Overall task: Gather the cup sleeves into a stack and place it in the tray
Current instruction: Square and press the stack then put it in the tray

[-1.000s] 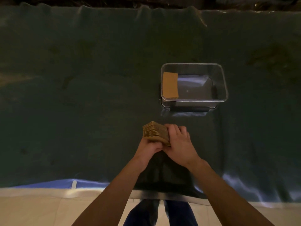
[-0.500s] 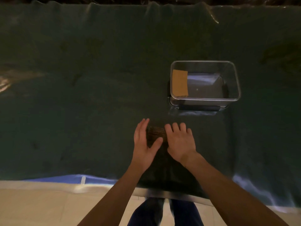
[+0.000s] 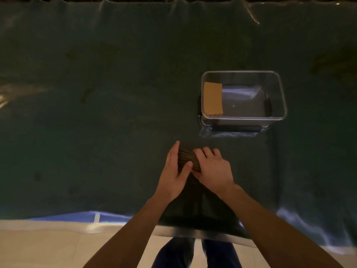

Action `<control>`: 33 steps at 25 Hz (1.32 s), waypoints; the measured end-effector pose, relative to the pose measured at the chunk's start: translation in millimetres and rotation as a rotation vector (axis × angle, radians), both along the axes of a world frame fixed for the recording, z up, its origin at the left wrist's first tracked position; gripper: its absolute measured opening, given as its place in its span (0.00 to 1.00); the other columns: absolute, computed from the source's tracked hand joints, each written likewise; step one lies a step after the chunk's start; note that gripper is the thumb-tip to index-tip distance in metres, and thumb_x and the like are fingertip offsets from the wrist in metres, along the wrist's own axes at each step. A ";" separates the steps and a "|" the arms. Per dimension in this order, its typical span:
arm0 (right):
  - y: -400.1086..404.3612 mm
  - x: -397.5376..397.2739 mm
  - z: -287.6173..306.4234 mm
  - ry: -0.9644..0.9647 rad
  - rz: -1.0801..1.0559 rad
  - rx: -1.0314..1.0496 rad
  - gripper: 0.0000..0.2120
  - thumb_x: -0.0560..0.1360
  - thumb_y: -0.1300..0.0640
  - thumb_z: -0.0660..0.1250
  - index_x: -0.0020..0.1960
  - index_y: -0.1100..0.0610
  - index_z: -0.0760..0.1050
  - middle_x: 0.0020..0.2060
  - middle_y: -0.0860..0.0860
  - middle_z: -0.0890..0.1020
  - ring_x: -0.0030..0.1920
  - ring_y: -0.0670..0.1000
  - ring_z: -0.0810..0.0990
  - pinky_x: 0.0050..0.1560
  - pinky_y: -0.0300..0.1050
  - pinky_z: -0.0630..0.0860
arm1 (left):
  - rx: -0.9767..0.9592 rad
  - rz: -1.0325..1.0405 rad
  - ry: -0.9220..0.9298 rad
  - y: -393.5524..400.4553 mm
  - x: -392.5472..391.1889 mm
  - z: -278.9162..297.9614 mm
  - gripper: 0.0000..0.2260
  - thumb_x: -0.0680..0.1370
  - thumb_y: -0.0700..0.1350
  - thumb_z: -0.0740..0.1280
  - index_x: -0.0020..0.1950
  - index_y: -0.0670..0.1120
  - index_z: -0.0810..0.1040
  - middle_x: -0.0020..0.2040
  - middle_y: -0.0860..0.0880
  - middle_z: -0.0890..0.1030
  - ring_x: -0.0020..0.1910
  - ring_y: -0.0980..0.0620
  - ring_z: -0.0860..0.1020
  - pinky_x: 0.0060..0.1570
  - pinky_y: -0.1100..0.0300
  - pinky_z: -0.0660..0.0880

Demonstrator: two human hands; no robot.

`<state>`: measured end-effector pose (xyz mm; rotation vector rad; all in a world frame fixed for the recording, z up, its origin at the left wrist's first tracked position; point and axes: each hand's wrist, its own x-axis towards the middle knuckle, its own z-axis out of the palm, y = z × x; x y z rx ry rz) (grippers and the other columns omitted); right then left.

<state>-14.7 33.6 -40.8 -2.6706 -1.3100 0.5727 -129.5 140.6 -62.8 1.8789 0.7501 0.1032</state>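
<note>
A stack of brown cardboard cup sleeves (image 3: pixel 187 159) stands on edge on the dark green table cover, near the front middle. My left hand (image 3: pixel 174 171) presses its left side, fingers straight and thumb across the front. My right hand (image 3: pixel 213 168) clasps its right side, fingers curled over the top. Most of the stack is hidden between the palms. A clear plastic tray (image 3: pixel 243 118) sits behind and to the right, with one cup sleeve (image 3: pixel 213 98) leaning flat at its left end.
The dark green cover (image 3: pixel 96 113) spreads over the whole table. Its near edge (image 3: pixel 193 232) runs just in front of my legs, with pale floor (image 3: pixel 48 248) below. Dark latches (image 3: pixel 236 129) flank the tray's sides.
The stack was held tilted up with its face showing; now it stands on edge on the cover, squeezed between both hands. The head camera shifted slightly left.
</note>
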 end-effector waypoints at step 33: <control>11.5 -7.5 -1.4 0.021 0.048 -0.014 0.26 0.72 0.39 0.67 0.66 0.49 0.67 0.61 0.50 0.75 0.59 0.55 0.74 0.46 0.50 0.79 | -0.533 0.429 -0.178 -5.7 -4.4 7.4 0.22 0.83 0.54 0.56 0.76 0.48 0.68 0.71 0.55 0.73 0.66 0.67 0.73 0.58 0.75 0.70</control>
